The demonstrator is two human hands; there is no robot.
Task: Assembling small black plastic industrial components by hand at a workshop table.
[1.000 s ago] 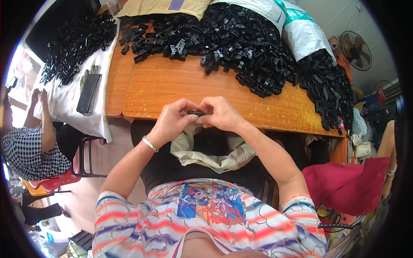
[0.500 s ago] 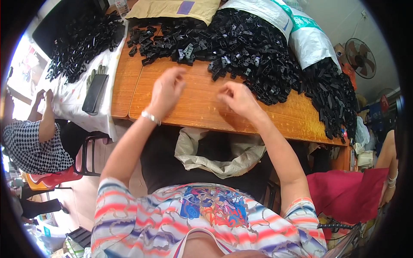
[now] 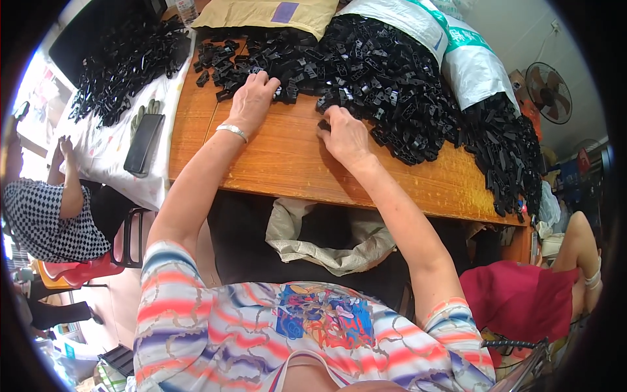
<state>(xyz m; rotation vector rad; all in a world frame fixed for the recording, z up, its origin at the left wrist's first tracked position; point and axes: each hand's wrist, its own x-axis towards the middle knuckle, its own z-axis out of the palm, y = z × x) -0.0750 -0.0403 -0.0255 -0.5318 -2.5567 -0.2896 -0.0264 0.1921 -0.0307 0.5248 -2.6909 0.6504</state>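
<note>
My left hand (image 3: 252, 103) is at the near edge of a spread of small black plastic parts (image 3: 312, 62), fingers bent down among them. Its fingertips are hidden, so what they close on does not show. To its right, my right hand (image 3: 347, 136) is just short of the bigger heap of black parts (image 3: 408, 111). A black plastic part (image 3: 323, 124) shows between its thumb and bent fingers. Below the table edge, an open pale woven sack (image 3: 307, 251) lies at my lap with its rim folded.
Behind the parts lie a tan sack (image 3: 261, 16) and white-and-green sacks (image 3: 480, 75). On the left, a cloth-covered table (image 3: 98, 147) holds more black parts, a glove and a dark flat case (image 3: 144, 144). People sit on both sides. A fan (image 3: 548, 93) stands at the right.
My left hand has moved forward from above the bare wood to the parts. My right hand has shifted slightly left and forward, and a black part now shows at its fingers.
</note>
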